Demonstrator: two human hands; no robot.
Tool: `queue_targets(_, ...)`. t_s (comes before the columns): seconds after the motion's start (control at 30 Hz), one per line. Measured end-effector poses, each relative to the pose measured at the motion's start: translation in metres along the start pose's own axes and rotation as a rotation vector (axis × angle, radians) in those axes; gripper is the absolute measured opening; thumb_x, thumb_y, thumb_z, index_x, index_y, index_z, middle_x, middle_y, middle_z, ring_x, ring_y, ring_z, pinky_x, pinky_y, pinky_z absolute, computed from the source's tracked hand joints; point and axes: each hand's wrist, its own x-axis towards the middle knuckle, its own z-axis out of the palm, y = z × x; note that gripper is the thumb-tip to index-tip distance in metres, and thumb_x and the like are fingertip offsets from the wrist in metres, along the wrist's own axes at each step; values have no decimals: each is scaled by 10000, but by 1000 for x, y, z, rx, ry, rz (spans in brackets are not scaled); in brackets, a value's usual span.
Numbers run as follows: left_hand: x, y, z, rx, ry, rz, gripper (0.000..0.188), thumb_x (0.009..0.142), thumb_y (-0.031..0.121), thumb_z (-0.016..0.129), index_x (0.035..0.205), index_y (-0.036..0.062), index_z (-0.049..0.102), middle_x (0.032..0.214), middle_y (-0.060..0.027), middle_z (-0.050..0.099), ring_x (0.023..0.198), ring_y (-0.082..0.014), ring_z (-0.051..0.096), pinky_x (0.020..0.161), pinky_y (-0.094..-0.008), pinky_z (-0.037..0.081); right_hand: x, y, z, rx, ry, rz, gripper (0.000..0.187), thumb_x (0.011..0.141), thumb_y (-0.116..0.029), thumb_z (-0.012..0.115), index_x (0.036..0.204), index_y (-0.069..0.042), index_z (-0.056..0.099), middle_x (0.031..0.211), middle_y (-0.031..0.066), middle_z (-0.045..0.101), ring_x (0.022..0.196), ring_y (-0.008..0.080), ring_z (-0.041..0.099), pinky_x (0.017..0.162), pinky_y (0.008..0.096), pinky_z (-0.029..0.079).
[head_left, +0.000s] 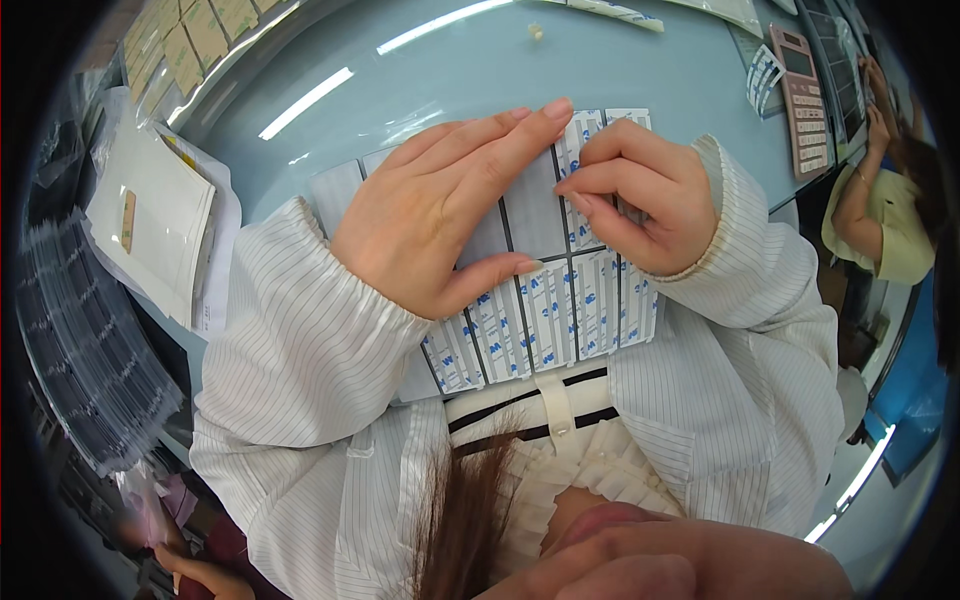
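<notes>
- nearest, the wearer's white jacket with thin grey stripes spreads along both sides, its gathered cuffs around the wrists.
- just beyond the jacket front, on the table, lies the flat grid of pale grey rectangular panels, split by dark lines; its near row mostly carries white strips printed in blue.
- the left hand lies palm down across the grid's left and middle, fingers long and thumb spread wide; its grip is loose, closed around nothing.
- the right hand bends over the grid's far right panels, thumb and forefinger tips close together beside a strip; its grip is narrow, and i cannot tell whether they pinch a thin edge.
- the glossy blue-grey table stretches beyond.
- to the left, a stack of white sheets bears a small tan strip; clear plastic trays are piled near it.
- farther right stands a pink calculator.
- past it, a co-worker in pale yellow has an arm raised.
</notes>
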Motion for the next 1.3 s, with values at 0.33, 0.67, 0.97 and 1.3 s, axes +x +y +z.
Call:
queue_targets(0.33, 1, -3, 1, -6, 21, 35, 1084, 732, 333, 836, 1607, 28, 272, 1497, -111, 570, 1358, -342, 536, 1132, -461, 407, -5, -11, -8, 39, 32, 15, 159, 817, 19, 775, 959, -17, 712, 994, 87, 646, 708, 174, 658, 587, 280, 525)
queue_targets(0.67, -2, -3, 2, 7, 20, 30, 1088, 737, 335, 836, 1610, 30, 263, 1500, -104, 568, 1348, -343, 542, 1132, -462, 407, -2, -8, -2, -25, 44, 123, 180, 812, -10, 812, 980, -39, 755, 988, 66, 644, 697, 162, 635, 595, 271, 509)
queue_targets(0.97, -2, 1, -2, 28, -4, 10, 988, 758, 327, 828, 1567, 27, 347, 1495, -111, 567, 1368, -335, 528, 1129, -464, 409, 38, 21, -21, -181, 265, 29, 139, 909, -3, 709, 1041, -19, 751, 884, 42, 631, 676, 78, 517, 555, 225, 379)
queue_targets(1.3, -2, 0, -1, 50, 0, 13, 854, 799, 356, 801, 1500, 35, 434, 1500, -107, 557, 1400, -331, 506, 1133, -468, 407, 68, 53, -5, -193, 296, -53, 124, 805, 24, 773, 924, 14, 740, 873, 124, 673, 726, 274, 678, 634, 340, 535)
